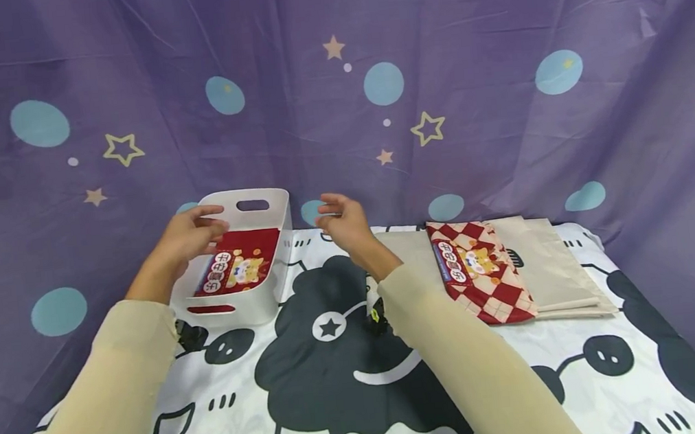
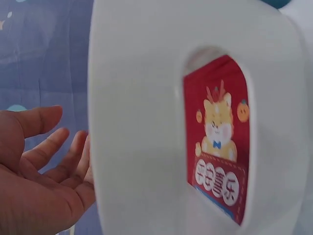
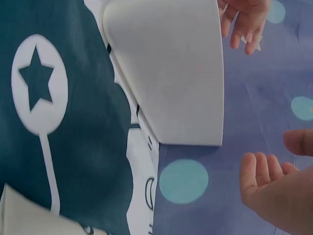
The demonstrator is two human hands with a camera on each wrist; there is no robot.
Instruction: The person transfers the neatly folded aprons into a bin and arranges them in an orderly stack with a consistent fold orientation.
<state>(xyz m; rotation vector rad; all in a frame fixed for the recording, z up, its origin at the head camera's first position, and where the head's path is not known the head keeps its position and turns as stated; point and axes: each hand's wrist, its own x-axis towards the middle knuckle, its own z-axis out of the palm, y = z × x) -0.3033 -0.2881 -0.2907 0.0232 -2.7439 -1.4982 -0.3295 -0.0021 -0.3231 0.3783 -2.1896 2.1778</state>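
Note:
A white plastic basket (image 1: 259,306) with handle slots stands at the back left. In it lies a red fabric pouch (image 1: 257,242) printed with a cartoon dog, which also shows through the slot in the left wrist view. My left hand (image 1: 186,236) hovers over the basket's left side, fingers loosely bent and holding nothing. To the basket's right, my right hand (image 1: 347,225) is raised in the air, apart from it, with relaxed fingers and nothing in them. Both palms face inward, with the basket between them.
On the right, a red-and-cream checkered bag (image 1: 490,287) lies on folded beige cloth bags (image 1: 559,260). Another beige cloth piece (image 1: 408,245) is partly hidden behind my right forearm. A purple curtain (image 1: 305,14) hangs behind the table with its black-and-white patterned cloth (image 1: 319,392).

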